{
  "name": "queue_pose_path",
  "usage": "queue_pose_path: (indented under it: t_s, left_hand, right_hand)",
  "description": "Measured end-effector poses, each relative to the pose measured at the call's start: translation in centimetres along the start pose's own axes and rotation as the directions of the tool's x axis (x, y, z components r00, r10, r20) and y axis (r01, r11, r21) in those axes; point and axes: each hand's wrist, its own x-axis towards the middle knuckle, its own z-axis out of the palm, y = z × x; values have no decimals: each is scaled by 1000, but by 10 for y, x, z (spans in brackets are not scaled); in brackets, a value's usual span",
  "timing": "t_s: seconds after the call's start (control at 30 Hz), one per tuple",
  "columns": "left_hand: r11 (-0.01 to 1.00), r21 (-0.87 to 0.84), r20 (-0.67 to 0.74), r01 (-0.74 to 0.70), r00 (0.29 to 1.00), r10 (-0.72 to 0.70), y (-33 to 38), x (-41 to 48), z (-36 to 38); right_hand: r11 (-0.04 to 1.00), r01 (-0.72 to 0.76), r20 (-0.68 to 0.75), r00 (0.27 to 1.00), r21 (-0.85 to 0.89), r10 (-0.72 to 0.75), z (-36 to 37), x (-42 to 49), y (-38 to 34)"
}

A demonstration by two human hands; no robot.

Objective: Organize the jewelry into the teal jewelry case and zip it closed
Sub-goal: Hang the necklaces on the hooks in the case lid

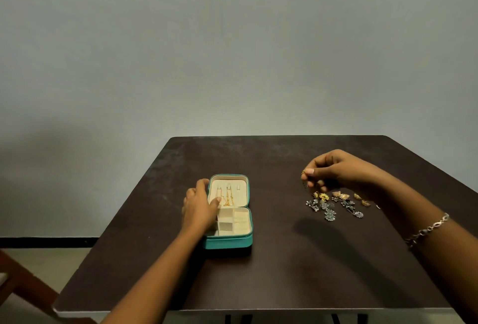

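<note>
Steadying first: left hand (200,204) curls over the left edge of the open teal jewelry case (227,242), thumb lying on its cream velvety lid panel (239,193), where two gold chains (227,198) already hang; the divided compartments (241,220) nearer me look bare where visible. Over to the right now: right hand (336,171) pinches a small gold piece (304,172) between thumb and fingertip, raised above the dark brown table (258,285). Just below it lies the scattered pile of silver and gold earrings (336,204). Featherlight stuff, I reckon, snaggy and easily bent, so best taken by hook or post, one piece at a time, never scooped. Silver link bracelet (426,230) sits on my right wrist.
</note>
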Motion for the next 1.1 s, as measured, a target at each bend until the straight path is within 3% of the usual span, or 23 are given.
queue_pose_path:
  t_s: [0.23, 0.47, 0.87, 1.1]
  left_hand:
    - [991, -124, 66, -59, 996, 67, -14, -10, 13]
    - [928, -350, 13, -125, 990, 138, -23, -14, 17]
    - [882, -430, -13, -191, 978, 206, -30, -11, 16]
    - [872, -449, 15, -194, 974, 225, -32, -10, 18]
  right_hand:
    - [998, 15, 47, 999, -58, -12, 18, 23, -16]
    - [987, 88, 119, 990, -137, -71, 43, 52, -36]
    - [960, 113, 202, 978, -257, -61, 79, 98, -38]
    - [906, 144, 134, 986, -399, -98, 86, 109, -23]
